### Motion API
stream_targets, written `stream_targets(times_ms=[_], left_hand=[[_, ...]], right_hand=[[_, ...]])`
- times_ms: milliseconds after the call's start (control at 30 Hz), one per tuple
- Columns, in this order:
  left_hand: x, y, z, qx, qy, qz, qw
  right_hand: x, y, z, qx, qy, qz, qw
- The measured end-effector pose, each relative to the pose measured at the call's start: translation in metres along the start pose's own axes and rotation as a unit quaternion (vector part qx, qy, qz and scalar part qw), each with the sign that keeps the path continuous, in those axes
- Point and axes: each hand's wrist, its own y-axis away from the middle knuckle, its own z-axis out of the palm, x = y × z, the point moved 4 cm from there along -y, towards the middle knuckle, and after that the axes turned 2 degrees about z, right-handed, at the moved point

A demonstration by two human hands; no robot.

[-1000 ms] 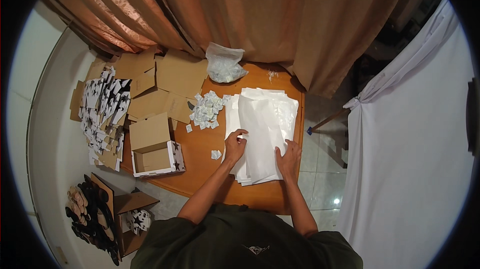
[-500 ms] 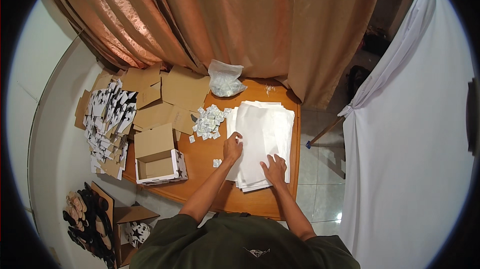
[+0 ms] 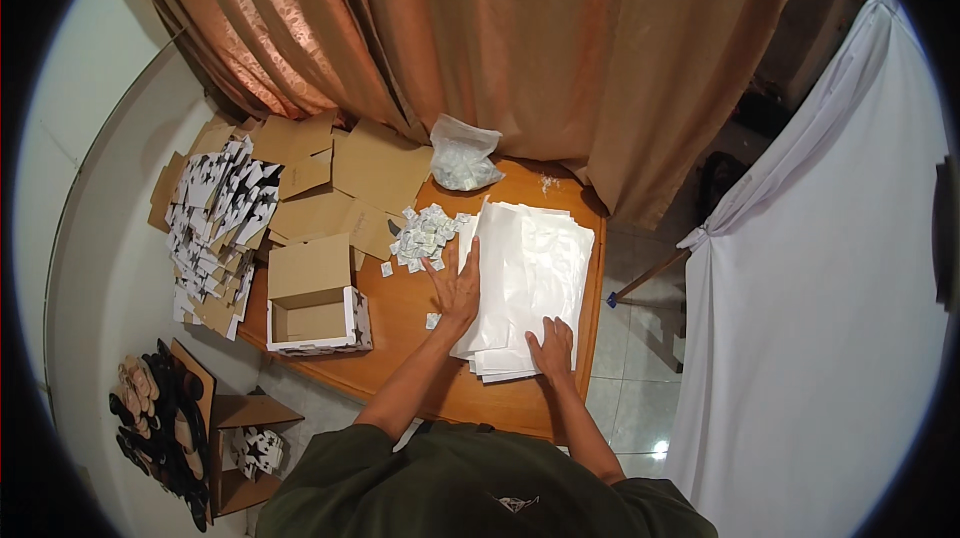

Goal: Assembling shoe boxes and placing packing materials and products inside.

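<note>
A stack of thin white paper sheets (image 3: 535,268) lies on the orange-brown wooden table (image 3: 410,363). Along the stack's left edge, my left hand (image 3: 456,290) has its fingers stretched and spread, its side against the lifted edge of the top sheet. My right hand (image 3: 552,346) rests on the lower right of the sheets, fingers laid out and thumb apart. Just beyond my left fingertips is a heap of small white square packets (image 3: 428,233). One loose packet (image 3: 433,321) sits beside my left wrist.
An open, empty cardboard box (image 3: 308,323) stands left of my left arm. Behind it lie flat brown cardboard pieces (image 3: 375,163) and a pile of star-patterned flattened boxes (image 3: 222,228). A clear plastic bag (image 3: 465,158) sits at the back. Shoes (image 3: 165,428) fill a rack at lower left.
My left hand has opened from a curled pose and slid up along the paper's left edge, where the top sheet is now lifted and bent. My right hand stays nearly in place.
</note>
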Motion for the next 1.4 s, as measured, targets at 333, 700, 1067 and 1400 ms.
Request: stream_targets(times_ms=[333,700,1067,1400], left_hand=[[-0.013,-0.033,-0.088,0.127,0.413,-0.132,0.892],[-0.077,0.009,-0.130,0.297,0.473,-0.203,0.804],[-0.182,0.176,-0.122,0.334,0.627,-0.304,0.635],[-0.358,0.325,-0.166,0.289,0.684,-0.464,0.484]], right_hand=[[-0.020,0.001,-0.010,-0.049,0.088,0.074,0.992],[-0.154,0.020,-0.050,-0.200,-0.683,0.163,0.683],[-0.255,0.021,-0.002,-0.157,-0.612,0.060,0.772],[-0.318,0.078,0.088,-0.280,-0.497,0.044,0.820]])
